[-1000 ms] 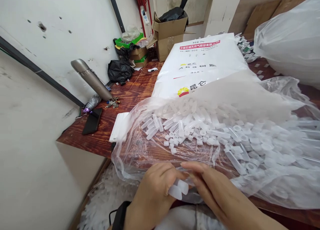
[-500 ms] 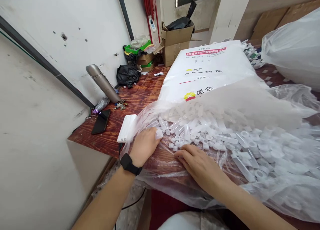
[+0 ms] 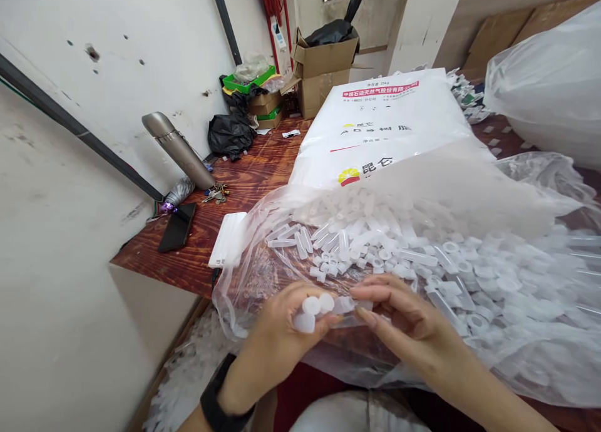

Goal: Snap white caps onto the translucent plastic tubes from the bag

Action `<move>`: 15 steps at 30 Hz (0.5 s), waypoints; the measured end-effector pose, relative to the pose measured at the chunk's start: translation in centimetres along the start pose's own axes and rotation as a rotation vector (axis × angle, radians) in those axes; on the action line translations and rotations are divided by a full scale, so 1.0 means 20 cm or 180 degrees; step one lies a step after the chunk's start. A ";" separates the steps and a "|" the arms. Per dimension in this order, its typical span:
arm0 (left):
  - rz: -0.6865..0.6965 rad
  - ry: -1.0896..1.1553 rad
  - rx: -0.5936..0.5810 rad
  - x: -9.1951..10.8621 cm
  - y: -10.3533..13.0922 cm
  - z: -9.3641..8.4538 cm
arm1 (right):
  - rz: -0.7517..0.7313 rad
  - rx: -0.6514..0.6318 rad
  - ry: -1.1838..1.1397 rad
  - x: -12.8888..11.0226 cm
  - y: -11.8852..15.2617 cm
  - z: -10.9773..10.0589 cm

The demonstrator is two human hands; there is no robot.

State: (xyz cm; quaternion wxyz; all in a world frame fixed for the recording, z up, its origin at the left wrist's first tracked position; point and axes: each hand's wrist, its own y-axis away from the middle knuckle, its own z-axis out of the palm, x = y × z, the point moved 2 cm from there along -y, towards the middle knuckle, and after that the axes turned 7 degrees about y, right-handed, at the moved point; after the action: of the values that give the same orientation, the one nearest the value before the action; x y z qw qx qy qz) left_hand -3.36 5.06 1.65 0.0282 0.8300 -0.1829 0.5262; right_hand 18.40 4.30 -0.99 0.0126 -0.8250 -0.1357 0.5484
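My left hand [image 3: 279, 332], with a dark watch on its wrist, is closed around several translucent white plastic tubes [image 3: 312, 305] whose rounded ends face me. Between finger and thumb, my right hand [image 3: 413, 325] pinches a small translucent plastic piece [image 3: 365, 303]. That piece meets the end of a tube [image 3: 345, 304] in the left hand; whether it sits over or against it I cannot tell. Just beyond both hands lie loose white plastic tubes [image 3: 303, 241] and short ring-like pieces [image 3: 323, 266], spread on a clear plastic bag [image 3: 239, 294].
A white printed sack [image 3: 323, 131] lies behind the pile. To the left are a white power bank-like box [image 3: 228, 238], a phone [image 3: 177, 226], keys [image 3: 216, 194] and a metal flask [image 3: 181, 150]. A cardboard box [image 3: 323, 72] stands at the back.
Both hands have drawn back from the pile toward me and come together. My left hand has turned, showing the tubes in it; my right now pinches a piece against them.
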 end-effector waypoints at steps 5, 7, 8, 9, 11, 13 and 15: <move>0.0884 -0.0337 -0.0078 0.04 0.05 0.01 | -0.0523 -0.0388 0.0354 -0.09 0.05 -0.05; 0.1201 -0.0676 0.0034 0.06 0.06 0.02 | -0.0674 -0.0347 0.0597 -0.10 0.07 -0.05; 0.1336 -0.0795 0.0100 0.06 0.07 0.03 | -0.0668 -0.0296 0.0704 -0.10 0.08 -0.05; 0.1441 -0.0874 0.0159 0.07 0.08 0.03 | -0.0608 -0.0259 0.0790 -0.10 0.09 -0.04; 0.1561 -0.0975 0.0210 0.09 0.08 0.05 | -0.0493 -0.0253 0.0921 -0.10 0.11 -0.04; 0.1574 -0.0997 0.0201 0.10 0.08 0.05 | -0.0526 -0.0320 0.1112 -0.11 0.13 -0.05; 0.1529 -0.0938 0.0164 0.10 0.08 0.06 | -0.0693 -0.0425 0.1298 -0.12 0.14 -0.07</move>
State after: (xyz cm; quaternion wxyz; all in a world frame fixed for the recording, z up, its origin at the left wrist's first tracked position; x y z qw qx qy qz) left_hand -2.14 2.75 2.62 -0.1454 0.8309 -0.3630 0.3959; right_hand 19.37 1.19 1.28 0.0442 -0.8982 -0.2543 0.3557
